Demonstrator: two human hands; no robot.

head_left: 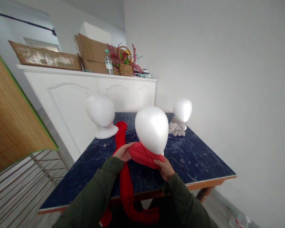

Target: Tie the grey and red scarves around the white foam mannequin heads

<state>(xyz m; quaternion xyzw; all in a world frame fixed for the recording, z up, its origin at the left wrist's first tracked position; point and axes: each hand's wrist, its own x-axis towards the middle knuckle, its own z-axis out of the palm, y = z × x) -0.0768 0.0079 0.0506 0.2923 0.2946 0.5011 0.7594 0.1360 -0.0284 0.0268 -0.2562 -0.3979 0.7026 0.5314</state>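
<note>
A white foam mannequin head (152,128) stands near the middle of the table, tilted a little in view. Around its neck is a coral-red scarf (144,157). My left hand (123,153) grips the scarf's left side, and my right hand (165,168) pinches its lower right edge with the thumb on top. Beside my left hand, a long darker red scarf (125,180) runs along the table and drops over the front edge toward my lap. Whether the two red cloths join cannot be seen.
On the dark blue marbled table (194,158), a bare foam head (102,114) stands at left. Another foam head (182,109) at back right wears a grey scarf (177,127). Behind is a white cabinet (73,101) with boxes, a bottle (108,63) and a flower basket (126,70). A metal rack (35,180) stands left.
</note>
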